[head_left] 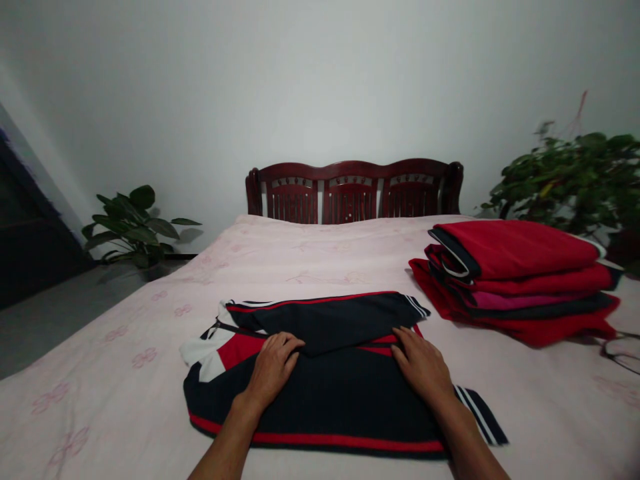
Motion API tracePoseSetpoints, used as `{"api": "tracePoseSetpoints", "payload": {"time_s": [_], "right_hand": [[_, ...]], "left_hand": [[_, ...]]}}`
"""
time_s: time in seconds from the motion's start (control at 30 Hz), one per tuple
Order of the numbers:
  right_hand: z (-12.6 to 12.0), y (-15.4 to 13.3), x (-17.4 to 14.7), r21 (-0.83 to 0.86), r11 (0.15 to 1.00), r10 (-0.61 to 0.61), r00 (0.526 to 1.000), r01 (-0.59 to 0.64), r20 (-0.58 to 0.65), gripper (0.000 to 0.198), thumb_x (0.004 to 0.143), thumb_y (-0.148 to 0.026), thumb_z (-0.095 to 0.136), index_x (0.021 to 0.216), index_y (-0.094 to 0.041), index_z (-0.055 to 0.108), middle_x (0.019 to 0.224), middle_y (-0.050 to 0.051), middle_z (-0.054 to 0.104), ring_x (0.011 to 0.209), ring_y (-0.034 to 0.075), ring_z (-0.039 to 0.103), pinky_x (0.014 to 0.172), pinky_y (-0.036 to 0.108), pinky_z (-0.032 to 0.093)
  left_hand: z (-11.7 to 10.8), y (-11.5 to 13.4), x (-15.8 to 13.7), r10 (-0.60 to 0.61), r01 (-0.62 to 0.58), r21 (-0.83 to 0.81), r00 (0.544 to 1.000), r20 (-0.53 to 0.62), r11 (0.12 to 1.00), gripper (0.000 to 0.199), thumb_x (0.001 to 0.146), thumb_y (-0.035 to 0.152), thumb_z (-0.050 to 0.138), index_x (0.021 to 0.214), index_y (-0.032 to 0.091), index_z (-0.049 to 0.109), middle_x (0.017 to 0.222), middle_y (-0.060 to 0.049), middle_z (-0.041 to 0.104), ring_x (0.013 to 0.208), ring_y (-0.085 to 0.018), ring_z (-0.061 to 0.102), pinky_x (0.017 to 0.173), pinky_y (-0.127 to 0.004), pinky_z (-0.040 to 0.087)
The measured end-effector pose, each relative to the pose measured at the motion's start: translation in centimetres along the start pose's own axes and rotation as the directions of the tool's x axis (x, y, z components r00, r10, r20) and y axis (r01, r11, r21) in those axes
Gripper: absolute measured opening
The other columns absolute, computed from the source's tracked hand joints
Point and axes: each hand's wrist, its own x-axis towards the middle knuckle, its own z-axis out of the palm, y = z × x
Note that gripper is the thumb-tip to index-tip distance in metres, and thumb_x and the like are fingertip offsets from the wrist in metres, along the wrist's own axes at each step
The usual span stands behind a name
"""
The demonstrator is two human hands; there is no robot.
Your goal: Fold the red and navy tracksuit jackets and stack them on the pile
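Note:
A navy jacket with red and white trim lies on the bed, its collar to the left. The far sleeve is folded in across the body, and the near sleeve's striped cuff sticks out at the lower right. My left hand rests on the jacket's front near the red chest panel, fingers stretched out over the cloth. Toward the hem, my right hand lies with its fingers spread, fingertips touching the folded sleeve and the red strip. Neither hand grips the cloth.
A stack of folded red and navy clothes sits on the right of the bed. Eyeglasses lie beside it at the right edge. A pink flowered sheet covers the bed. Behind stands a dark wooden headboard, with potted plants on both sides.

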Motion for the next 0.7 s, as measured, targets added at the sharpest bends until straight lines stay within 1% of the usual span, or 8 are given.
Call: {"api": "tracePoseSetpoints", "payload": {"time_s": [0.4,0.7], "right_hand": [[-0.08,-0.10,-0.04,-0.032,0.999,0.002,1.000,-0.001,0.011,0.047,0.094,-0.036,0.040,0.135,-0.018,0.056,0.142,0.008,0.055,0.131,0.025,0.049,0.110,0.043,0.035],[-0.15,-0.10,-0.12,0.011,1.000,0.003,1.000,-0.002,-0.003,0.047,0.093,-0.035,0.040,0.134,-0.019,0.056,0.141,0.009,0.056,0.131,0.026,0.049,0.110,0.044,0.035]], "left_hand": [[-0.24,0.23,-0.10,-0.022,0.021,-0.020,1.000,-0.009,1.000,0.018,0.088,0.014,0.050,0.099,0.024,0.060,0.103,-0.004,0.063,0.101,-0.022,0.058,0.093,-0.042,0.045],[-0.26,0.27,0.03,-0.031,0.031,-0.032,0.999,-0.008,0.999,0.017,0.087,0.013,0.049,0.097,0.024,0.058,0.102,-0.004,0.062,0.100,-0.023,0.058,0.093,-0.042,0.045]]}}
